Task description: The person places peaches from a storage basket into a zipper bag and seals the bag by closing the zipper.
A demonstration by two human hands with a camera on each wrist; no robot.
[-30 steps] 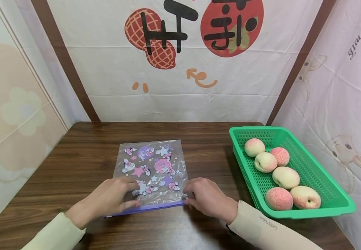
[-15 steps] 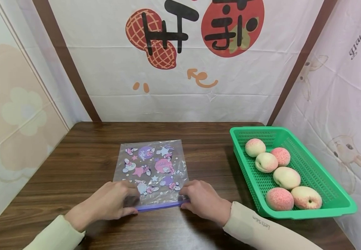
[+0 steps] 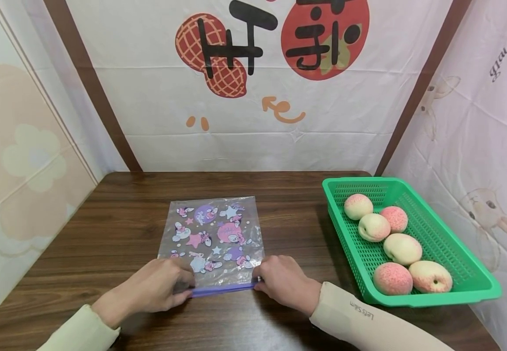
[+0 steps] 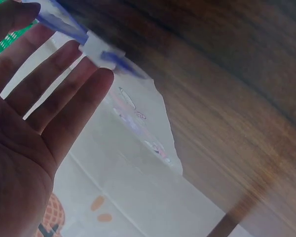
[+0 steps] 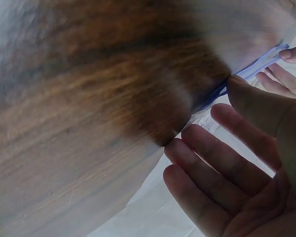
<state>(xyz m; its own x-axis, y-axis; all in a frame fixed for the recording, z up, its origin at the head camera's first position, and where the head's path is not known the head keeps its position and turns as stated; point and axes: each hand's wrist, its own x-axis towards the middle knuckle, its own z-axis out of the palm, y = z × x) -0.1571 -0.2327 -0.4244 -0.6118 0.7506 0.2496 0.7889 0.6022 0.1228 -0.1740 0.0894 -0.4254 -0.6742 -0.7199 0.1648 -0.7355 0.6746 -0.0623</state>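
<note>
A clear zip bag (image 3: 218,234) printed with cartoon characters, stars and pink and purple circles lies flat on the table. Its purple zip strip (image 3: 222,289) runs along the near edge. At the left end of that strip, my left hand (image 3: 154,287) pinches the edge between thumb and fingers. My right hand (image 3: 286,282) pinches the strip's right end, thumb on the near side. The left wrist view shows a white slider (image 4: 99,49) on the strip, just past the fingertips. From the right wrist view, the strip (image 5: 256,66) stretches between both hands.
On the right of the wooden table (image 3: 244,326) stands a green plastic basket (image 3: 468,263) holding several peaches (image 3: 402,249). A white printed cloth (image 3: 235,151) hangs behind the table, and more cloth hangs at both sides.
Both hands have shifted slightly along the bag's near edge, the right one leftward, and their thumbs have closed onto the purple strip. The bag has barely moved; the basket stays put.
</note>
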